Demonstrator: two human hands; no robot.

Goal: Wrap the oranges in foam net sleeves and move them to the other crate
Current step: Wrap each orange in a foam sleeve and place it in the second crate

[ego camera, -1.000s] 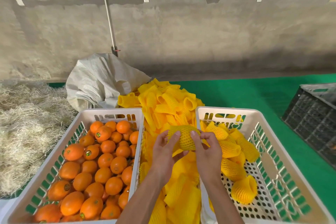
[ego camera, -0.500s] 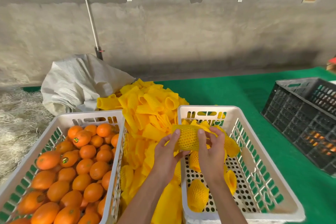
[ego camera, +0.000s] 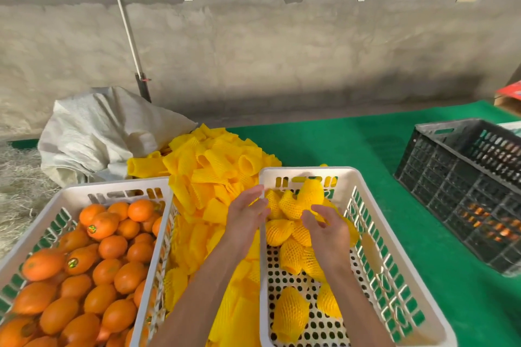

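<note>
A white crate point(ego camera: 70, 197) at the left holds several bare oranges point(ego camera: 103, 225). A second white crate point(ego camera: 394, 270) at the right holds several oranges in yellow foam net sleeves point(ego camera: 290, 315). Between and behind the crates lies a pile of empty yellow sleeves point(ego camera: 214, 172). One wrapped orange point(ego camera: 307, 197) sits at the top of the heap at the right crate's far end, just beyond my fingers. My left hand point(ego camera: 246, 215) is open at that crate's left rim. My right hand point(ego camera: 327, 229) is open over the wrapped oranges, holding nothing.
A grey-white sack point(ego camera: 98, 132) lies behind the left crate, with straw point(ego camera: 17, 194) at far left. A black crate point(ego camera: 468, 186) stands at the right on the green mat point(ego camera: 338, 144). A concrete wall point(ego camera: 282, 51) and a leaning pole point(ego camera: 127, 25) stand behind.
Both hands held a sleeved orange before. It now lies in the right crate, and both hands have let go and opened. The view shifted toward the right.
</note>
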